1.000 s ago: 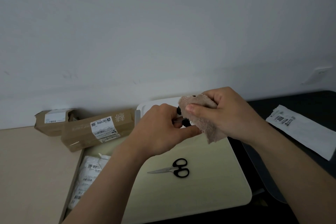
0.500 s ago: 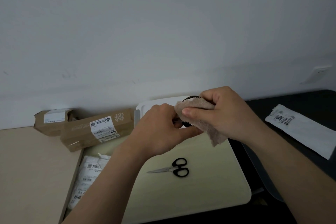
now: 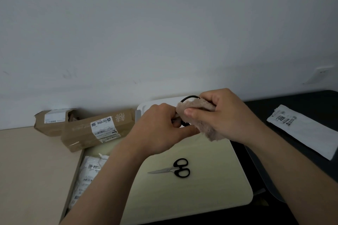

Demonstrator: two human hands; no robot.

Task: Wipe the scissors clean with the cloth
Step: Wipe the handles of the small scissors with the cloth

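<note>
Right hand: my right hand is bunched up around the beige cloth, thumb pressed on the front of it, fingers curled shut over the top.
Left hand: my left hand is closed too, pinching something small and dark right against the cloth. Pretty sure it's a pair of scissors, but most of it is buried.
Held scissors: all I can actually see are bits of black handle loop poking out above the cloth and a sliver below it between my two hands. Blades are hidden, can't tell which way they point.
Second scissors: another black-handled pair is lying flat on the pale tray, nearer to me than my hands, blades closed and pointing left.
Left side: two cardboard boxes with shipping labels sit against the wall, and a white plastic mailer is just beside the tray.
Right side: a white labelled pouch lies on the dark surface, well apart from everything else.
</note>
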